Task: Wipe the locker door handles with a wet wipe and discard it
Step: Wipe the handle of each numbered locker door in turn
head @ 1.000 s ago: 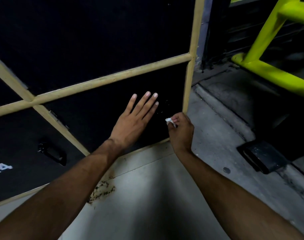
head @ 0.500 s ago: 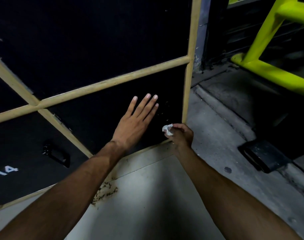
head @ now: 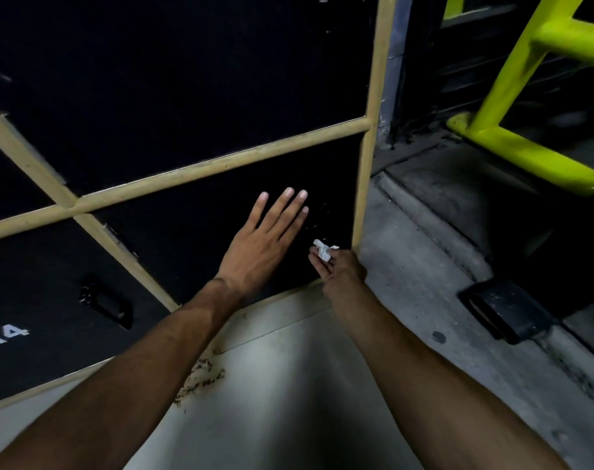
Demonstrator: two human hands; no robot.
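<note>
Head view. The left hand [head: 254, 252] lies flat against the lower right locker door [head: 187, 239]. Its fingers are straight, slightly spread and point up the black panel. Its grip is released and holds nothing.

The right hand [head: 339, 269] is just beside the left, low at the door's right edge and near the upright of the wooden frame [head: 365, 198]. Its grip is grasping the wet wipe [head: 323, 250], a small crumpled white wad pinched at the fingertips, with the palm turned partly upward. The wipe sits in front of the dark panel, close to the little finger of the left hand. Whether it touches the door cannot be told. A few faint glints show on the panel above the wipe, but the panel is too dark to tell what they are.

The neighbouring door at lower left carries a white number 14 [head: 10, 334] and a black loop handle [head: 107, 301], well apart from both hands.

The floor [head: 288, 418] below is pale concrete. A patch of brownish debris [head: 200, 378] lies on it just beside the left forearm. To the right of the lockers stand a yellow-green rail [head: 526, 137] and, nearer, a black block [head: 505, 310] resting on the floor.
</note>
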